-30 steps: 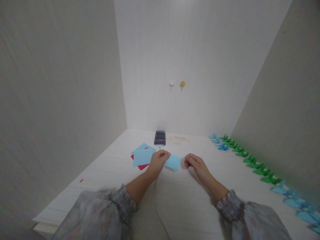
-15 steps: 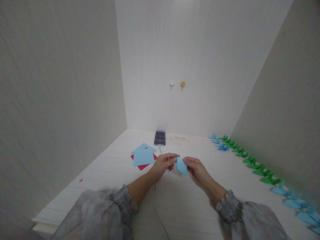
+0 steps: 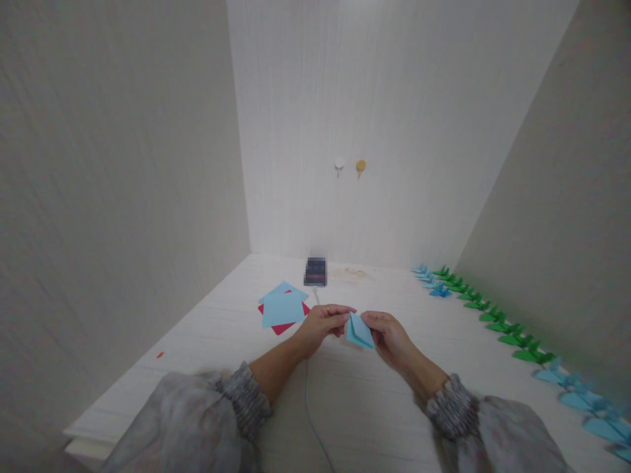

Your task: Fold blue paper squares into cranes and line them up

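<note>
A light blue paper sheet (image 3: 359,332), folded into a triangle, is held between both hands just above the white table (image 3: 221,328). My left hand (image 3: 323,323) pinches its upper left corner with fingers closed. My right hand (image 3: 389,335) grips its right side, fingers closed as well. A stack of light blue and red paper squares (image 3: 282,309) lies on the table to the left of my left hand.
A dark phone (image 3: 316,271) with a cable (image 3: 310,401) stands near the back wall. Green and blue folded paper cranes (image 3: 497,322) line the right wall. Two small hooks (image 3: 350,166) hang on the back wall. A tiny red scrap (image 3: 160,355) lies at left.
My left hand lifted the blue sheet off the table and brought it to the middle. My right hand took hold of it, and the sheet went from flat to a folded triangle.
</note>
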A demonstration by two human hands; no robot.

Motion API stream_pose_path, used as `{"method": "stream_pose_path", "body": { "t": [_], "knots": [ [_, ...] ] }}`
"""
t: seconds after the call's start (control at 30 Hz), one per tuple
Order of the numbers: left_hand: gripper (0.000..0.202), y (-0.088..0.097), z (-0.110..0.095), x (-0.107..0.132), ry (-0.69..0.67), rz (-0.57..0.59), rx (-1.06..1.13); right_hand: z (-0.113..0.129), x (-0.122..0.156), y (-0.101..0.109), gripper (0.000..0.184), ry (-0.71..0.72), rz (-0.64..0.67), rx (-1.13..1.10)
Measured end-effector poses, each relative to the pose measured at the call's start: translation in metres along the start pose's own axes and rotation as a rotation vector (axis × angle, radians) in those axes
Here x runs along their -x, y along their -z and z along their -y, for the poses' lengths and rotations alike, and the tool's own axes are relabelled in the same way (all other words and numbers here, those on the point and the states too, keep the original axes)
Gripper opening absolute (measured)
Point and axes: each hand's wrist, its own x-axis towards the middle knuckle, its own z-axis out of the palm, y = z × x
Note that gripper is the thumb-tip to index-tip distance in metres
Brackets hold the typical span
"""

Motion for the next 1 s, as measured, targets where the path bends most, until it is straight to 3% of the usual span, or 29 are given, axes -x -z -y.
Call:
{"method": "stream_pose_path", "body": {
  "t": [0.2, 0.33, 0.43, 0.5, 0.6, 0.8, 1.0],
  "knots": [
    [0.012, 0.0, 0.0, -0.002, 0.009, -0.109, -0.144, -0.003, 0.001, -0.004, 0.023, -0.008, 0.077, 0.134],
    [0.009, 0.005, 0.008, -0.008, 0.038, -0.265, -0.271, 0.004, 0.004, -0.011, 0.028, 0.251, -0.022, 0.356],
    [0.009, 0.01, 0.015, -0.01, 0.038, -0.317, -0.4, 0.006, 0.006, -0.012, 0.031, 0.399, -0.044, 0.562],
    [0.009, 0.011, 0.017, -0.011, 0.025, -0.302, -0.438, 0.005, 0.006, -0.012, 0.034, 0.439, -0.031, 0.722],
    [0.011, 0.009, 0.016, -0.01, 0.035, -0.234, -0.384, 0.003, 0.006, -0.01, 0.023, 0.461, -0.07, 0.881],
    [0.026, 0.007, 0.014, -0.006, 0.066, -0.107, -0.271, 0.004, 0.006, -0.005, 0.022, 0.48, -0.169, 0.865],
    [0.027, 0.006, 0.012, -0.004, 0.061, -0.093, -0.229, 0.006, 0.008, -0.005, 0.021, 0.473, -0.105, 0.93]
  ]
}}
